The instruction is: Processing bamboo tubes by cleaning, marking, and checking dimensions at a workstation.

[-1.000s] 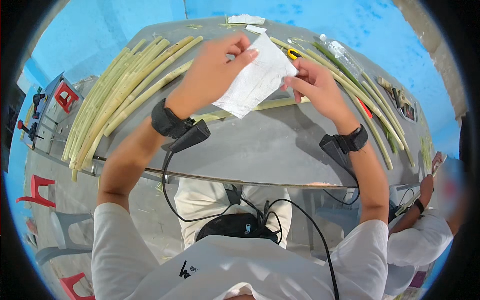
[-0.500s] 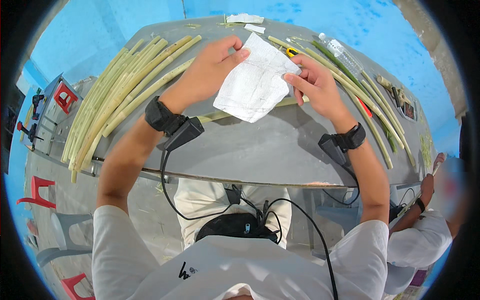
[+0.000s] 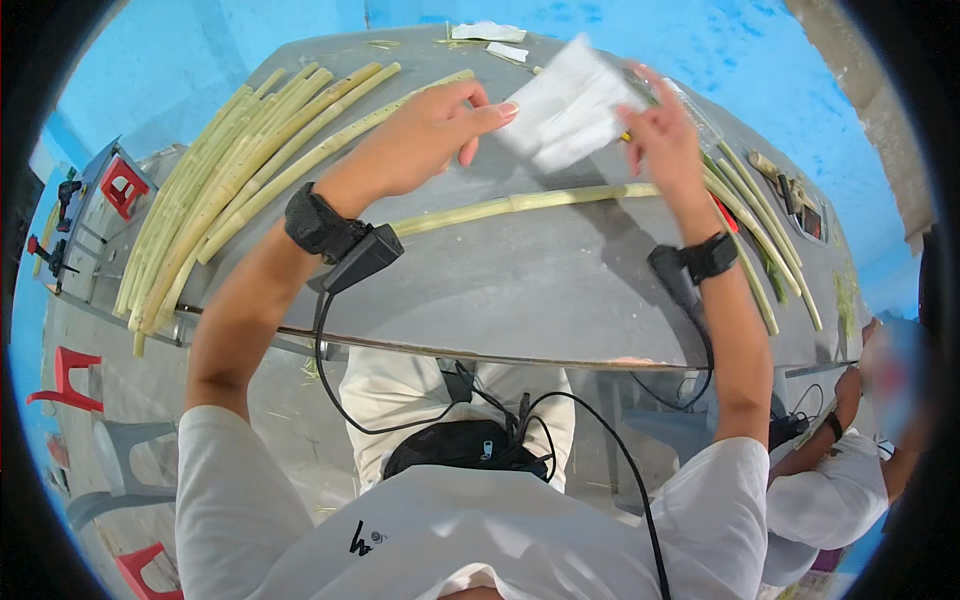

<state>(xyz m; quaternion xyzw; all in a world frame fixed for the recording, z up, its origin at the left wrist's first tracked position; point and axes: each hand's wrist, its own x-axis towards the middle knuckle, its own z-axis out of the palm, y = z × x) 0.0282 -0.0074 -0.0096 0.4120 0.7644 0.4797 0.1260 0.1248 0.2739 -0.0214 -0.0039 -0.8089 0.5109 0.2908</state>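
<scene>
A white, crinkled sheet of paper towel (image 3: 570, 105), smeared by motion, hangs over the table between my hands. My left hand (image 3: 440, 135) pinches its left edge between thumb and fingers. At the sheet's right edge is my right hand (image 3: 665, 135), blurred, its fingers spread apart; whether they touch the paper is unclear. Below both hands a pale green, peeled cane stalk (image 3: 515, 202) lies crosswise on the grey table (image 3: 500, 290). Something yellow shows partly behind the right fingers.
Several peeled stalks (image 3: 230, 180) lie in a bundle at left, more stalks (image 3: 760, 220) at right. A clear plastic bottle (image 3: 697, 115) and a phone-like device (image 3: 812, 222) lie at the right. Paper scraps (image 3: 488, 32) are at the far edge. A co-worker (image 3: 835, 480) sits at right.
The paper towel has swung away and to the right, and its flat spread has become blurred. My right hand has moved right and its fingers have spread. The crosswise stalk shows more fully.
</scene>
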